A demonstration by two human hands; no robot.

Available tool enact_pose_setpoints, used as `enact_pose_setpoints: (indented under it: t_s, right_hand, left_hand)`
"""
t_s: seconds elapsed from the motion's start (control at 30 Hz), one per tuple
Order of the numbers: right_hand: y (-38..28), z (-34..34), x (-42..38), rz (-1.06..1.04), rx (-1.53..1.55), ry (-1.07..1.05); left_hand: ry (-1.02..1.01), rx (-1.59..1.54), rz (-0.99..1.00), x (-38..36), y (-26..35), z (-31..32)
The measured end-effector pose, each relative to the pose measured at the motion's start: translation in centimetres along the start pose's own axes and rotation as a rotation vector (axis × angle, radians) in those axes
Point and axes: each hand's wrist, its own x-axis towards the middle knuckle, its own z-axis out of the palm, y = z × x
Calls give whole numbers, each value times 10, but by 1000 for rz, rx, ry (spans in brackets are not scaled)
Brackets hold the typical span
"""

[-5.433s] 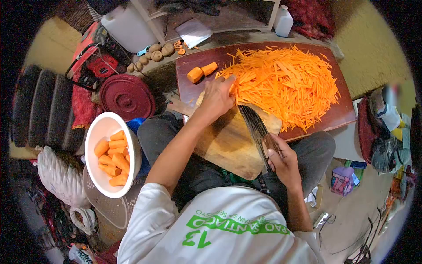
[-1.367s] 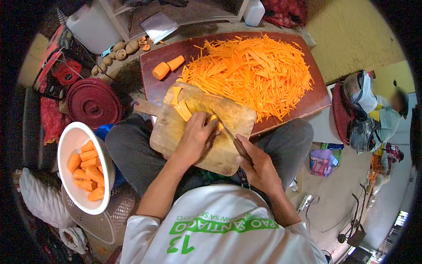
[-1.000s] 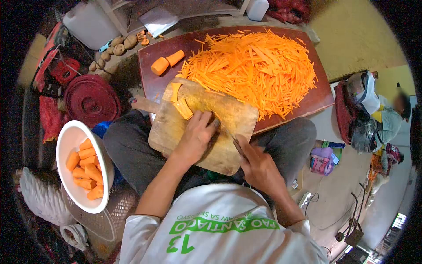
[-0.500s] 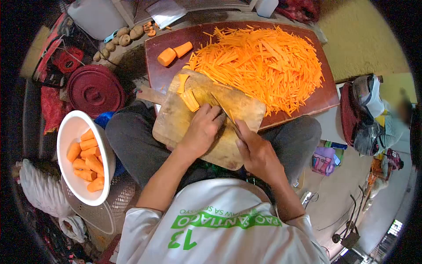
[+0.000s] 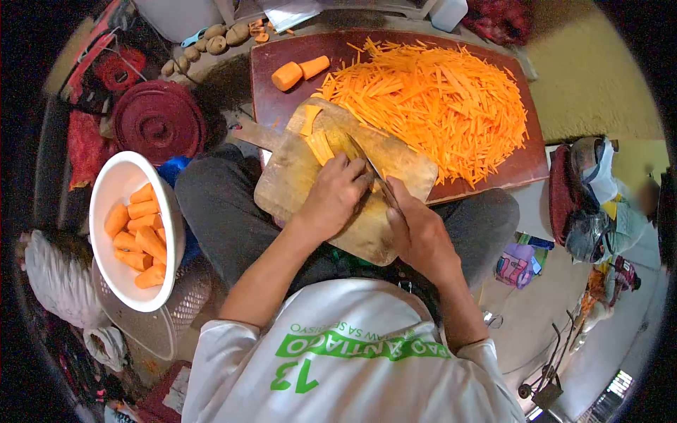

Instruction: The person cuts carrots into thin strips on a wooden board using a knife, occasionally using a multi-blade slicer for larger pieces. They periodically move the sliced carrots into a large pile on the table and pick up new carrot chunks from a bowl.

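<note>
My right hand (image 5: 424, 236) grips a knife (image 5: 364, 156), its blade slanting up and left over the wooden cutting board (image 5: 289, 187). Beside the blade, my left hand (image 5: 335, 194) is closed, fingers curled down onto carrot slices (image 5: 320, 146) that show at its fingertips. What lies beneath the palm is hidden. Another flat carrot piece (image 5: 309, 118) rests near the board's upper left edge. The board lies across my lap, against a dark red table (image 5: 264, 62) that bears a large heap of carrot strips (image 5: 434, 106).
Two peeled carrot chunks (image 5: 287, 76) sit at the table's left. A white basin (image 5: 97, 243) of peeled carrots stands left of my leg, near a dark red round lid (image 5: 159, 125). Potatoes (image 5: 216, 44) lie beyond. A purple bag (image 5: 515, 266) is on the floor at right.
The view has shifted, so most things sit slightly further right. The knife blade and my left hand have drawn closer together, and the carrot slices now meet my fingertips more closely.
</note>
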Motion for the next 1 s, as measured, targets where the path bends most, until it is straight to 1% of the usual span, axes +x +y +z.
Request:
enact_pose_setpoints:
  t_s: [0.1, 0.2, 0.3, 0.4, 0.5, 0.6, 0.67, 0.7, 0.8, 0.9, 1.0]
  right_hand:
    - [-14, -16, -19, 24, -71, -70]
    - [0, -4, -28, -29, -131, -26]
    - [-1, 4, -3, 34, -23, -14]
    - [12, 7, 8, -130, 47, 58]
    - [-13, -14, -15, 34, -12, -57]
    - [-17, -10, -20, 82, -20, -81]
    - [-17, -3, -2, 111, 19, -86]
    - [-15, -2, 5, 126, 36, -88]
    - [-3, -1, 14, -36, 2, -37]
    - [-20, -11, -9, 17, 12, -43]
    - [-12, -4, -18, 104, 10, -75]
  left_hand:
    - [16, 4, 1, -3, -4, 3]
    - [48, 15, 5, -4, -4, 5]
    - [75, 63, 0, -3, 0, 7]
    - [46, 110, -21, -1, -1, -1]
    - [26, 82, -33, -3, -1, 1]
    - [47, 55, -30, -3, -1, 2]
    - [84, 61, -22, -4, -2, 5]
    - [54, 48, -43, -5, -1, 6]
    - [8, 16, -74, -2, -1, 5]
    - [19, 3, -75, -3, -1, 2]
    - [19, 41, -78, -2, -1, 2]
